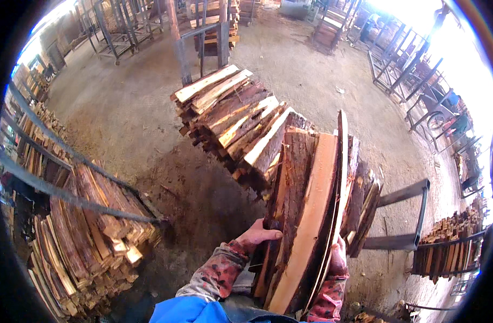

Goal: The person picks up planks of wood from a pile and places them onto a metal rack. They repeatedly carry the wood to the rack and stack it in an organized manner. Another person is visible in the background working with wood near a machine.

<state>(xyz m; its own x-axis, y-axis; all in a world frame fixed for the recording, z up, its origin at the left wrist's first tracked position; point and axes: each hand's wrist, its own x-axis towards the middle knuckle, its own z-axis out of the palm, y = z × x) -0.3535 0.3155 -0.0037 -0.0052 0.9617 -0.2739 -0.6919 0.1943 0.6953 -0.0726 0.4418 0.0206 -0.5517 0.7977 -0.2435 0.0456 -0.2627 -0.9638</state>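
A bundle of long wooden slabs, some with rough bark and one showing a pale sawn face, is squeezed between my two hands. My left hand presses its left side, thumb lying over the bark and fingers hidden behind. On the right side my right hand grips a thin slab standing on edge, its fingers partly hidden. The bundle's far end overlaps a stack of bark-edged slabs just ahead, and I cannot tell whether they touch. Patterned sleeves cover both forearms.
Metal posts rise behind the stack, and a metal frame sticks out at its right. More slabs are piled at the left behind curved bars. Another wood stack stands far right. Metal racks line the dusty floor's far side.
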